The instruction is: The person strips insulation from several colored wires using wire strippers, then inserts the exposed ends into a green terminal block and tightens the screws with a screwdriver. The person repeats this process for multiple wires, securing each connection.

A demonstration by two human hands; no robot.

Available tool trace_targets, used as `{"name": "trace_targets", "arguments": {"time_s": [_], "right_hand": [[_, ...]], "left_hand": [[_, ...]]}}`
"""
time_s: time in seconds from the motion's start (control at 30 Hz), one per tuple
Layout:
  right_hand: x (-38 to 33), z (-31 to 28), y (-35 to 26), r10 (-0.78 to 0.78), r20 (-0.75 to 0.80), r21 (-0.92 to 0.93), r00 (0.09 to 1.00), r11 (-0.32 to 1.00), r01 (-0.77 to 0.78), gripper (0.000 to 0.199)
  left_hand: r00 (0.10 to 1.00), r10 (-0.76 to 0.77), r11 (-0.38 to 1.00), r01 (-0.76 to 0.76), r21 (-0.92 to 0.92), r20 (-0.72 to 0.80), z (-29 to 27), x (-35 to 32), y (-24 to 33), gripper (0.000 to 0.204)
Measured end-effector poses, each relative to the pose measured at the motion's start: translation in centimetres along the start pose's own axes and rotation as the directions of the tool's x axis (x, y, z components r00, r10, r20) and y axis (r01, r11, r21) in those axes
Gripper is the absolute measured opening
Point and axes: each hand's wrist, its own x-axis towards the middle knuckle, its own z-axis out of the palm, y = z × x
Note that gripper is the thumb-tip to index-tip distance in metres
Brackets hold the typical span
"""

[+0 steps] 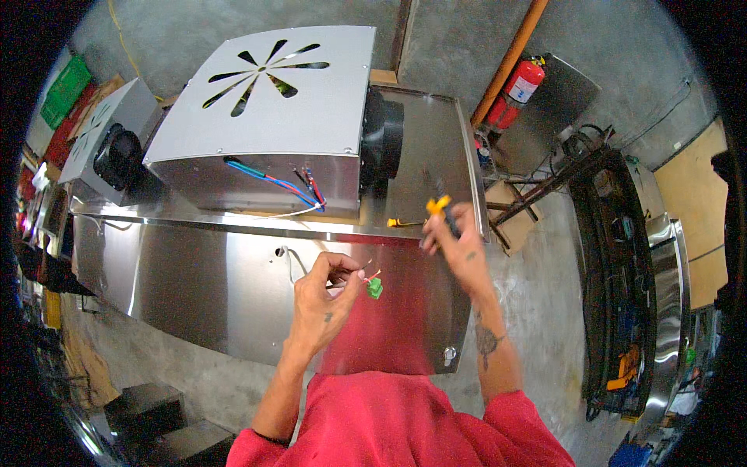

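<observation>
Over the front steel panel, my left hand [320,300] is closed in a pinch on a cable with thin bared wires. A small green terminal connector [375,289] hangs beside its fingertips on reddish wires. My right hand [459,249] is closed around a yellow-and-black hand tool [440,206], raised near the panel's right edge; motion blur hides its exact kind. The white cable [292,261] runs from a hole in the panel toward my left hand. Beyond my hands, blue, red and black wires [292,188] come out of the big metal box [264,109].
A small yellow piece with a dark lead [395,223] lies on the steel ledge. Left of the big box stands a smaller fan box [117,148]. At the back right are a red fire extinguisher [520,89] and an orange pipe [510,58]. Dark shelving [615,288] stands at right.
</observation>
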Motion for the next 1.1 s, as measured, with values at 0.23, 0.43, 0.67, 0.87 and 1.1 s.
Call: {"name": "trace_targets", "arguments": {"time_s": [0.23,0.43,0.67,0.87,1.1], "right_hand": [[-9.4,4.4,2.3,0.380,0.309,-0.208,0.872,0.921,-0.328,0.041],[-11.4,5.7,2.3,0.162,0.296,-0.001,0.941,0.986,-0.169,0.042],[-11.8,5.1,0.2,0.215,0.361,-0.187,0.907,0.970,-0.155,0.039],[-11.9,4.7,0.2,0.223,0.381,-0.295,0.897,0.949,-0.110,0.036],[-12.1,5.0,0.9,0.178,0.390,-0.229,0.904,0.969,-0.091,0.034]], "left_hand": [[0.996,-0.073,0.992,0.077,-0.095,0.051,-0.1,-0.1,-0.8,0.018],[0.988,-0.148,0.978,0.154,-0.139,0.051,-0.2,-0.3,-0.1,0.018],[0.985,-0.168,0.980,0.172,-0.103,0.047,-0.4,-0.6,0.4,0.018],[0.984,-0.166,0.983,0.170,-0.069,0.061,-0.5,-0.8,0.5,0.019],[0.988,-0.141,0.990,0.142,-0.010,0.070,-0.5,-0.9,0.7,0.018]]}}
